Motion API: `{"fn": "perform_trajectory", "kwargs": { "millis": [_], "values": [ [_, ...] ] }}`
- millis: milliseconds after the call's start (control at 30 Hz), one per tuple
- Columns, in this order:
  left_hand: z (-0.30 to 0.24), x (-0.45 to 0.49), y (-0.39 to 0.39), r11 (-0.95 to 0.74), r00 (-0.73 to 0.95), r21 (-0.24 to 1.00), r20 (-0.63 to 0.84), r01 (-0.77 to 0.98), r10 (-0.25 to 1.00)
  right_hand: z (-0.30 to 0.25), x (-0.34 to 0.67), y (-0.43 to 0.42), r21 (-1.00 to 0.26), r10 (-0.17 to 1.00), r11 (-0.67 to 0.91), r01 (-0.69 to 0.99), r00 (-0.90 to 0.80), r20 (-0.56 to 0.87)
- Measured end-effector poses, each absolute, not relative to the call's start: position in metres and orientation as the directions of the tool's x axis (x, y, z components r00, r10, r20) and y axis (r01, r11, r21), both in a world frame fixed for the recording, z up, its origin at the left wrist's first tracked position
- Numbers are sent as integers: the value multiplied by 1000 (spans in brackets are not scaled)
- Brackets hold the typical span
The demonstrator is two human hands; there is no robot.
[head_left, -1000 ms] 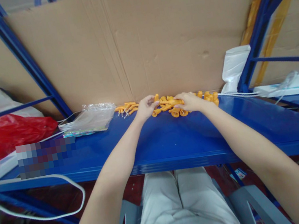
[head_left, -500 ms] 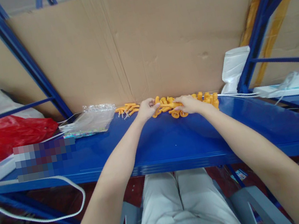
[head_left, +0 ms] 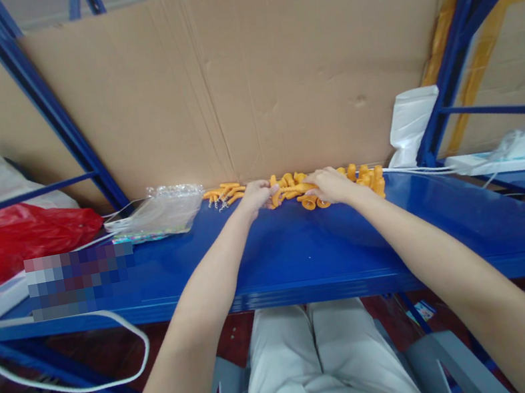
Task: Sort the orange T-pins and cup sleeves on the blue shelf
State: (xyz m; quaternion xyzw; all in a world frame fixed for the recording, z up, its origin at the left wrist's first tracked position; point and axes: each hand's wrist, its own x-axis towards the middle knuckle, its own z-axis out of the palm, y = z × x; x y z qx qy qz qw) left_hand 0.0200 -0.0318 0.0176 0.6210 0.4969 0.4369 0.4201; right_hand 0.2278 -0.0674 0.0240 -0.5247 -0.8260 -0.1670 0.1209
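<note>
Moved: both hands sit a touch closer together than a second ago, with the left fingers curled tighter.
Orange piece (head_left: 292, 188): lies between the two hands, on top of the orange heap (head_left: 365, 175).
Left hand (head_left: 255, 195): fingers closed on the piece's end.
Right hand (head_left: 331, 185): thumb and fingers rest on the piece's other end; whether it grips cannot be told.
Heap: under and beyond the right hand, touching the cardboard sheet (head_left: 271, 73).
Handling: best to pinch one piece only, lift it clear and leave its neighbours undisturbed.
Small orange cluster (head_left: 224, 193): just left of the left hand.
Clear bags (head_left: 158, 211): further left.
Blue shelf (head_left: 302, 250): beneath both wrists.
</note>
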Motion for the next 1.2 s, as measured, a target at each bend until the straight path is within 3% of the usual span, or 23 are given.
{"fn": "perform_trajectory", "kwargs": {
  "millis": [233, 500, 633, 833, 1200],
  "values": [
    [22, 18, -37, -109, 168, 954, 63, 280, 984, 30, 221, -75, 226, 841, 364, 903, -424, 338],
    [8, 19, -34, -382, 273, 914, 335, 140, 902, 25, 228, -68, 26, 888, 351, 936, -341, 307],
    [7, 21, -35, -438, 344, 893, 380, 106, 859, 28, 227, -71, 34, 915, 280, 959, -278, 291],
    [14, 24, -37, -372, 287, 921, 327, 118, 900, 33, 220, -78, 155, 911, 147, 977, -195, 363],
    [29, 39, -63, -114, 205, 989, 92, 97, 974, 32, 226, -76, 274, 900, 145, 951, -241, 362]
  ]
}}
